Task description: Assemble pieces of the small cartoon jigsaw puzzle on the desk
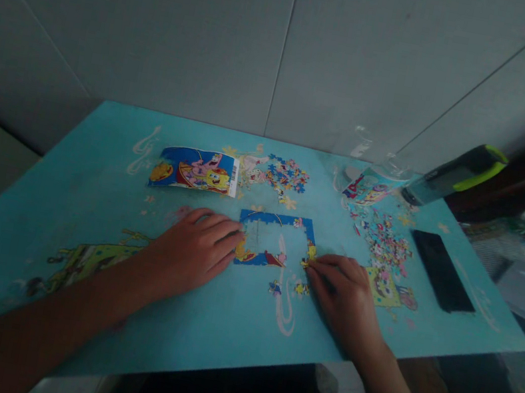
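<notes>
Puzzle frame [278, 221], half-built, flat near centre of turquoise table [90, 193]. Left hand [195, 249] flat, fingers spread, empty, pressing frame's left edge. Right hand [344, 292] at frame's right edge, fingertips pinched on small piece [309, 253]. Loose pieces [386, 245] right of frame; black phone [442, 270] further right. Printed packet [195, 170] beyond frame, to left.

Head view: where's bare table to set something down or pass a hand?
Free: the table's far-left stretch behind the left hand, left of the picture card; also the near edge between both forearms. Crowded: the puzzle frame between the hands, the loose pieces beyond the right hand, and the phone at right.
</notes>
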`<act>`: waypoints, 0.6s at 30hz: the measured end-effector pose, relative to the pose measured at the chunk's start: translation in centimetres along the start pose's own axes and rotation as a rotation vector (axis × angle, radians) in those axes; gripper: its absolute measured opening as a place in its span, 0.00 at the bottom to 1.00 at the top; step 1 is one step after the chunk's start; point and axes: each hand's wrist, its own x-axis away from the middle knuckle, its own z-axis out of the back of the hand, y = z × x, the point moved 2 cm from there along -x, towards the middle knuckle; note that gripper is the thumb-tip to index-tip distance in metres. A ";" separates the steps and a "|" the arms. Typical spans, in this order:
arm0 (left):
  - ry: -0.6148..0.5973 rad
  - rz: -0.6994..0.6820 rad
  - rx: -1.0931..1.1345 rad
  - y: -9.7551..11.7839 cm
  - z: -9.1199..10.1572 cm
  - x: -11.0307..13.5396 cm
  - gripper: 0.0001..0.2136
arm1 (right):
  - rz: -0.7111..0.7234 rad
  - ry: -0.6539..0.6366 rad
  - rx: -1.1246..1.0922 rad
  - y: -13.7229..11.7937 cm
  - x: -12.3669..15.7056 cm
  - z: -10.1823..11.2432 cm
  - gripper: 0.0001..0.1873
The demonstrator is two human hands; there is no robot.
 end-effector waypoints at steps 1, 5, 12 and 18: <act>0.000 -0.001 0.001 0.0 0.0 0.0 0.13 | -0.009 0.004 -0.005 0.1 -0.2 -0.1 0.09; -0.003 0.000 -0.002 -0.1 -0.2 0.0 0.13 | -0.025 0.006 -0.028 0.2 -0.4 -0.2 0.08; -0.011 0.004 0.000 0.1 0.0 -0.1 0.12 | -0.012 -0.014 -0.110 -0.5 1.2 1.1 0.11; -0.008 0.002 -0.023 0.3 0.2 -0.2 0.12 | 0.023 -0.103 -0.127 -0.8 2.3 1.2 0.11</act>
